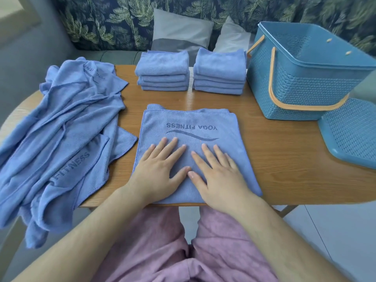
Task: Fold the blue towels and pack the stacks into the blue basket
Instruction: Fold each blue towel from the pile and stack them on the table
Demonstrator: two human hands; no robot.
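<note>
Ok, blue weave-pattern plastic basket (301,86) with orange handles is cut off at the right frame edge, and its floor is out of sight. The flat blue perforated lid (352,129) beside it is clipped too. A crumpled heap of blue microfibre towels (61,129) spills off the left edge of the wooden table (274,149), its print mostly buried in folds, with only "FITNESS" legible. The half-folded blue towel (183,123) at front centre reads "YOGA FITNESS" upside down above a wave mark. Left hand (158,169) and right hand (219,176) lie flat on it, fingers spread, gripping nothing. Left folded stack (162,72) and right folded stack (220,72) sit at the far edge, left of the basket.
</note>
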